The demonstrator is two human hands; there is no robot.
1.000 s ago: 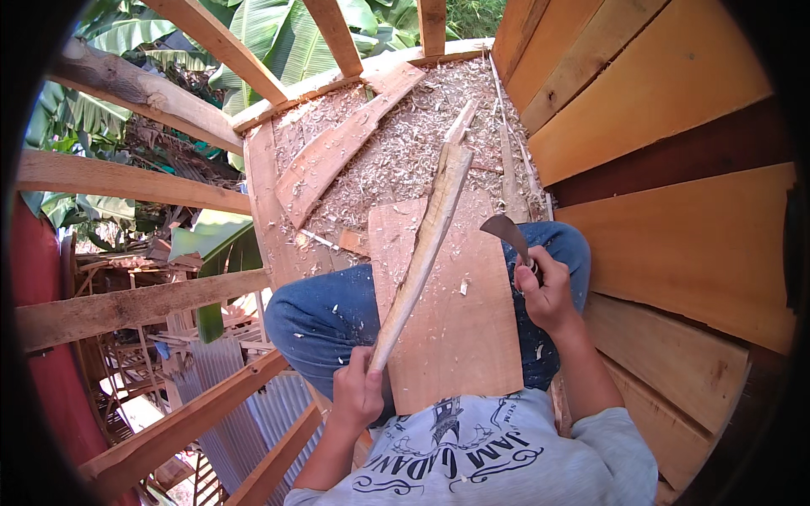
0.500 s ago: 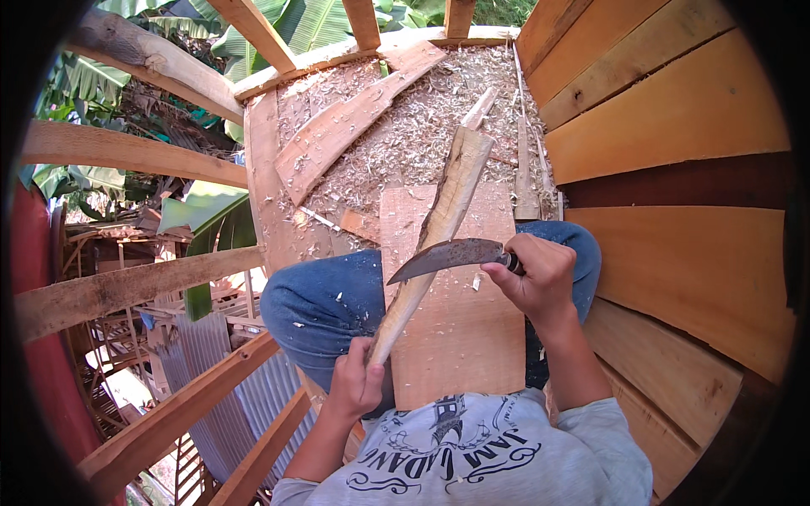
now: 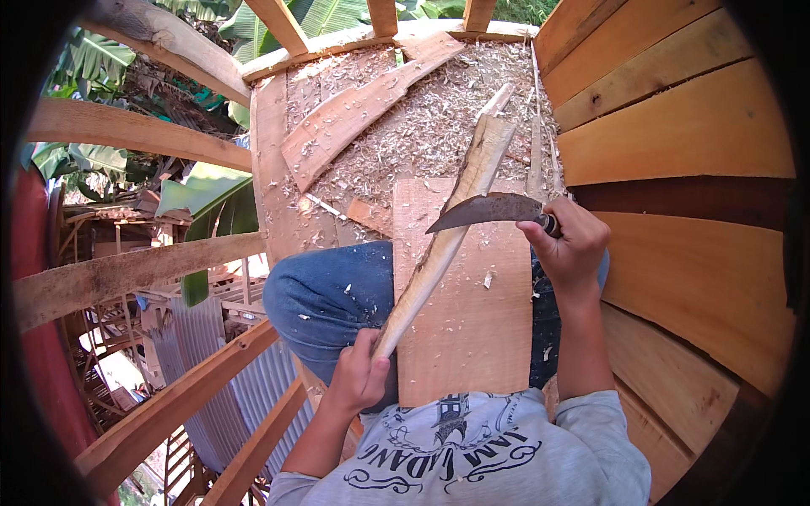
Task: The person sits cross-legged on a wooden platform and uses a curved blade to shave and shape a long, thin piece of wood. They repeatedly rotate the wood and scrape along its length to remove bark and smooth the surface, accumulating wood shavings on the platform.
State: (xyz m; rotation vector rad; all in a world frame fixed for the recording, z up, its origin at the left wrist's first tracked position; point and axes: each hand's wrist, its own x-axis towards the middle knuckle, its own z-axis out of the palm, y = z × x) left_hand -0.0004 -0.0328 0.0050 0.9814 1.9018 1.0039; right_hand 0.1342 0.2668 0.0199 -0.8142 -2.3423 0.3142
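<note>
My left hand (image 3: 361, 371) is closed round the near end of a long pale stick (image 3: 437, 257) with dark bark along its left edge. The stick slants up and away to the right, ending in a narrower, whittled tip. In my right hand (image 3: 570, 240) is the dark handle of a curved knife (image 3: 489, 209). Its broad, stained blade points left and lies across the stick about midway along. Beneath both, a flat wooden board (image 3: 472, 337) rests on my lap, with a few shavings on it.
Curled wood shavings (image 3: 422, 118) cover the floor ahead, where a notched plank (image 3: 346, 118) and a small wood offcut (image 3: 369, 215) lie. A plank wall (image 3: 675, 126) closes the right side. Spaced wooden rails (image 3: 143, 274) run along the left, with banana leaves (image 3: 207, 202) beyond.
The knife and my right hand have shifted up along the stick and to the right. The whole view has moved slightly, while my left hand keeps its grip.
</note>
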